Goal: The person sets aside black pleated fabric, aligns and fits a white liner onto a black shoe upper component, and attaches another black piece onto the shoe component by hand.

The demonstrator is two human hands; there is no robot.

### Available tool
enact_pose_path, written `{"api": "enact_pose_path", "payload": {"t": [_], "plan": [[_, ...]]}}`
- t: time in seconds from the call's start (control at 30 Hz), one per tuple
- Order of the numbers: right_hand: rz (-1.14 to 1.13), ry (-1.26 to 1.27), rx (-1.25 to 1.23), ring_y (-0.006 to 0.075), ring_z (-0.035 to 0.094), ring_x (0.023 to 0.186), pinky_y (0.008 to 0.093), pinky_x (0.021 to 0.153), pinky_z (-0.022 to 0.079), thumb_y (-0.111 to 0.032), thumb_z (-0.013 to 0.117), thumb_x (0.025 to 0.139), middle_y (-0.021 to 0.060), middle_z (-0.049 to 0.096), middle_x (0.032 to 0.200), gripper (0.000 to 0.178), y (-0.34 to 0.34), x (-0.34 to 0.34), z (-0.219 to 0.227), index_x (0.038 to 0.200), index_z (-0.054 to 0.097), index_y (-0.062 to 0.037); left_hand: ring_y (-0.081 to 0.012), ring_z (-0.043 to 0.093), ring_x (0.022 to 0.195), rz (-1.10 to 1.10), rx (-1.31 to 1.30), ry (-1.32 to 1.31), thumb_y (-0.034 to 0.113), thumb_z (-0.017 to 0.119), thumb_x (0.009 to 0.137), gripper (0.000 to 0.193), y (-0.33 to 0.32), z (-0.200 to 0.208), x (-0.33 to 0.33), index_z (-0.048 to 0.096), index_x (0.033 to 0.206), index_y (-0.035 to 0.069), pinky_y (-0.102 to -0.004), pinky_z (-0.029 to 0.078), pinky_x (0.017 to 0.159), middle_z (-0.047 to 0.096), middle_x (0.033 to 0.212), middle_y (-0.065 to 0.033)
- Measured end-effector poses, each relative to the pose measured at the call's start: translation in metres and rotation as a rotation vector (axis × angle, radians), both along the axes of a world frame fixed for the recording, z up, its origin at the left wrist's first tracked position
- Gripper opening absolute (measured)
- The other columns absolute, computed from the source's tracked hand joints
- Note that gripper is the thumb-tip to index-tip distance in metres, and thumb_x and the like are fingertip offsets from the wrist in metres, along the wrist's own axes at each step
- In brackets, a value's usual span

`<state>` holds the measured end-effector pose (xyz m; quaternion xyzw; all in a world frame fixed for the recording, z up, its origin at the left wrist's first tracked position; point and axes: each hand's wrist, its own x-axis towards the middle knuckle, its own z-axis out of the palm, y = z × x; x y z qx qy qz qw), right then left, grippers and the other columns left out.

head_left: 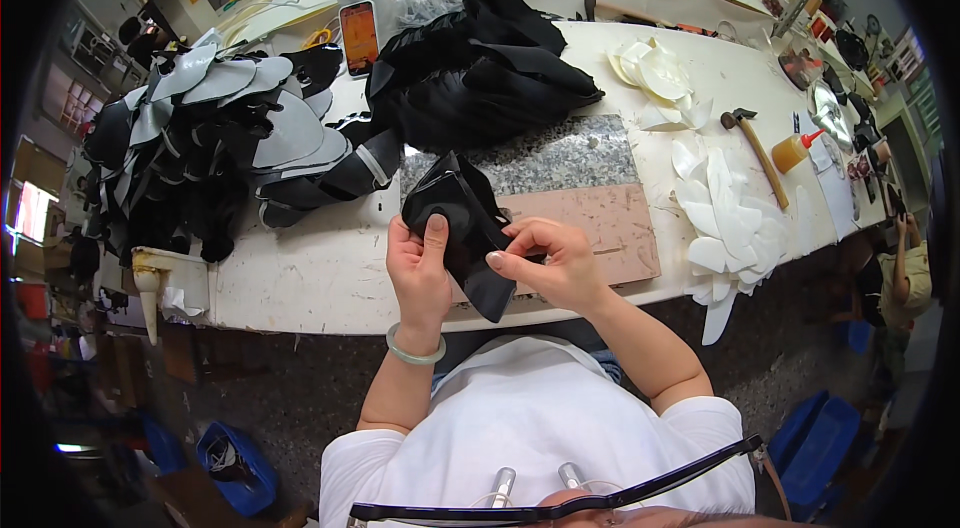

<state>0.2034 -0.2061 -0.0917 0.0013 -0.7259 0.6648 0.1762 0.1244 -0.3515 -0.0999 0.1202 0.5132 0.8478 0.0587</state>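
Observation:
A folded black shoe upper (462,218) is held up between my hands over the table's front part. My left hand (420,253) grips its left side, thumb pressed flat on the black face and fingers behind. At its right edge my right hand (550,258) pinches the material between thumb and fingers. Beneath them lie a pinkish-brown board (600,228) and a speckled grey stone slab (590,153). Just beyond the slab is a large heap of black uppers (480,68). To the left a pile of black and grey pieces (290,133) spreads over the table.
White curved pieces (730,218) lie at right, with more white pieces (655,73) behind. Near them are a hammer (762,163) and a red-tipped glue bottle (795,150). A lit phone (358,38) stands at the back. Blue bins (237,468) sit on the floor. Another person (903,273) is far right.

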Motion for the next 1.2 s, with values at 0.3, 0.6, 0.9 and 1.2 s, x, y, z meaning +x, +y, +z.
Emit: {"api": "enact_pose_path", "payload": {"t": [0.3, 0.6, 0.9, 1.2], "plan": [[-0.066, -0.059, 0.015, 0.0103, 0.061, 0.062, 0.0264, 0.072, 0.051, -0.016, 0.076, 0.078, 0.0063, 0.065, 0.067, 0.023, -0.014, 0.008, -0.012, 0.071, 0.061, 0.0007, 0.0001, 0.049, 0.063, 0.21, -0.309, 0.224, 0.014, 0.062, 0.092, 0.017, -0.004, -0.003, 0.012, 0.051, 0.096, 0.002, -0.0131, 0.039, 0.055, 0.06, 0.079, 0.0011], [-0.148, 0.019, 0.033, 0.007, 0.057, 0.057, 0.0212, 0.053, 0.047, -0.014, 0.078, 0.076, 0.0035, 0.063, 0.066, 0.022, -0.025, 0.012, -0.023, 0.076, 0.06, -0.0005, -0.0021, 0.051, 0.071, 0.248, -0.309, 0.271, 0.012, 0.061, 0.092, 0.017, -0.01, 0.007, 0.026, 0.05, 0.099, 0.0, -0.0152, 0.041, 0.062, 0.059, 0.085, -0.0018], [0.005, -0.1, -0.258, 0.0043, 0.056, 0.072, 0.019, 0.065, 0.048, -0.005, 0.074, 0.079, -0.0009, 0.059, 0.079, 0.035, -0.028, 0.006, -0.014, 0.108, 0.055, 0.0011, -0.0112, 0.06, 0.09, -0.045, 0.119, -0.172, 0.007, 0.059, 0.091, 0.026, -0.022, 0.024, 0.034, 0.049, 0.113, -0.003, -0.0232, 0.05, 0.078, 0.062, 0.103, -0.0105], [0.365, -0.428, -0.238, 0.0042, 0.055, 0.069, 0.0191, 0.06, 0.045, -0.017, 0.067, 0.088, -0.0011, 0.061, 0.078, 0.019, -0.002, -0.014, -0.004, 0.092, 0.062, 0.0015, -0.007, 0.06, 0.075, -0.056, -0.265, -0.002, 0.007, 0.063, 0.089, 0.025, -0.025, 0.018, 0.021, 0.048, 0.107, -0.003, -0.019, 0.05, 0.062, 0.064, 0.089, -0.0082]]}}
